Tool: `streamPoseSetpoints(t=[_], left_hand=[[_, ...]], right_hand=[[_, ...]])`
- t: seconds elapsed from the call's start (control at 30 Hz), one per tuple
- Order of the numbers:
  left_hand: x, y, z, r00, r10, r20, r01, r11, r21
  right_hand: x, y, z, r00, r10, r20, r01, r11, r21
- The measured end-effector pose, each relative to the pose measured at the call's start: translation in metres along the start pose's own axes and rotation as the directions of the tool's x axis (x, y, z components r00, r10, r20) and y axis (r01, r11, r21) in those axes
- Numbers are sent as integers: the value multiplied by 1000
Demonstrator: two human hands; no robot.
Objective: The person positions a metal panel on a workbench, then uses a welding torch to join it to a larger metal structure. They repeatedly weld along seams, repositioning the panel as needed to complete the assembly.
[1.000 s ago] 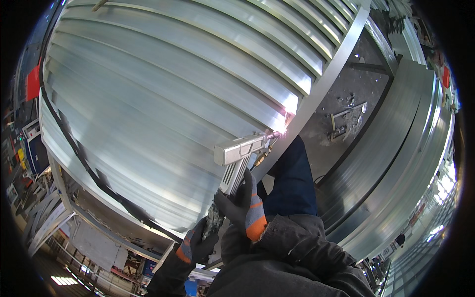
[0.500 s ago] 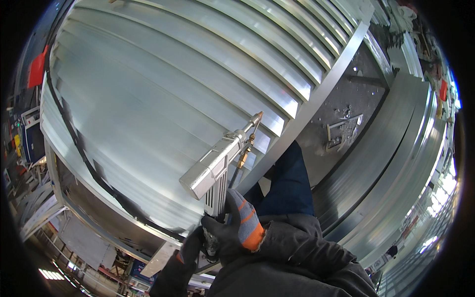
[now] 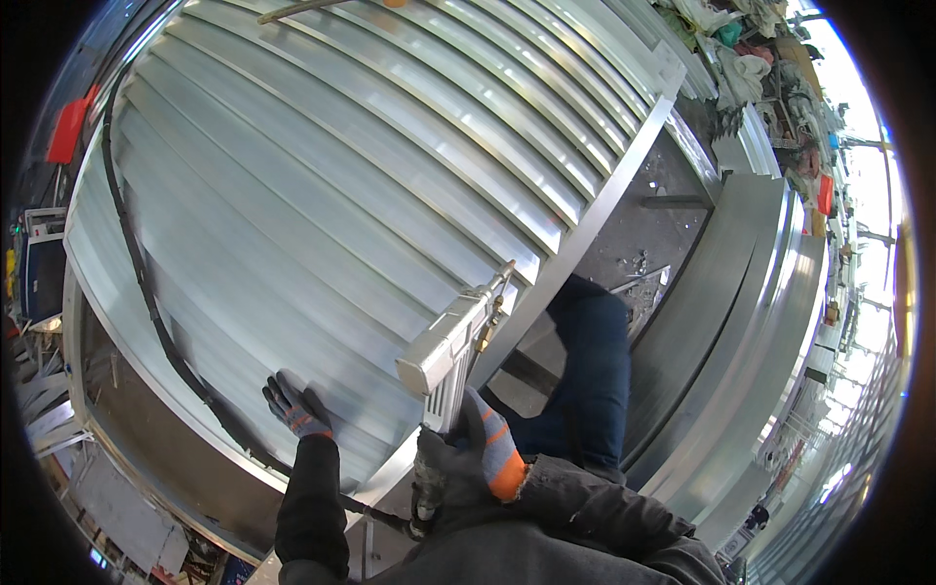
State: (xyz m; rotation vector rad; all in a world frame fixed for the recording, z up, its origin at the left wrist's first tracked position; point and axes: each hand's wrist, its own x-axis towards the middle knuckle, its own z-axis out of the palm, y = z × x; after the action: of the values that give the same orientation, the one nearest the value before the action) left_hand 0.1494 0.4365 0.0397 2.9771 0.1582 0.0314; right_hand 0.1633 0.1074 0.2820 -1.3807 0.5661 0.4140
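A handheld welding gun (image 3: pixel 450 339) with a silver body, brass fitting and coppery tip is in my right hand (image 3: pixel 495 447). My gloved fingers wrap round its handle, partly hidden by the sleeve. The tip lies close to the slat ends along the frame bar (image 3: pixel 592 226); whether it touches I cannot tell. My left hand (image 3: pixel 295 407), in a grey and orange glove, lies flat with fingers spread on the overlapping silvery metal slats (image 3: pixel 283 234). A black cable (image 3: pixel 154 310) curves along the slats' left side towards the gun's base.
Long metal profiles (image 3: pixel 717 283) are stacked on the right. Metal scraps lie on the dark surface (image 3: pixel 639 234) between stack and frame bar. A thin rod (image 3: pixel 297 10) rests on the far slats. At left are a red object (image 3: pixel 68 132) and a dark blue machine (image 3: pixel 45 278).
My left hand has left the gun's base and now lies on the slats. The right hand keeps hold of the gun. The whole view has shifted, showing more of the far right.
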Motion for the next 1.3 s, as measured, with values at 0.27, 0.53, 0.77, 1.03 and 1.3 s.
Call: streamPoseSetpoints(t=[0.27,0.53,0.77,1.03,1.3], left_hand=[[0,-4,15,996,44,-74,-41,998,45],[-3,-3,17,997,25,-75,-24,1000,20],[-4,-13,25,993,87,-74,-84,996,40],[-4,5,11,996,-78,36,79,996,-30],[-2,8,-1,991,-89,102,97,992,-76]], right_hand=[[-6,-2,32,1000,-4,-8,3,997,-82],[-2,2,53,996,-91,4,91,991,-94],[-13,18,53,992,75,98,-59,986,-153],[-12,44,34,954,294,59,-299,949,97],[14,25,-1,965,121,233,-37,942,-335]])
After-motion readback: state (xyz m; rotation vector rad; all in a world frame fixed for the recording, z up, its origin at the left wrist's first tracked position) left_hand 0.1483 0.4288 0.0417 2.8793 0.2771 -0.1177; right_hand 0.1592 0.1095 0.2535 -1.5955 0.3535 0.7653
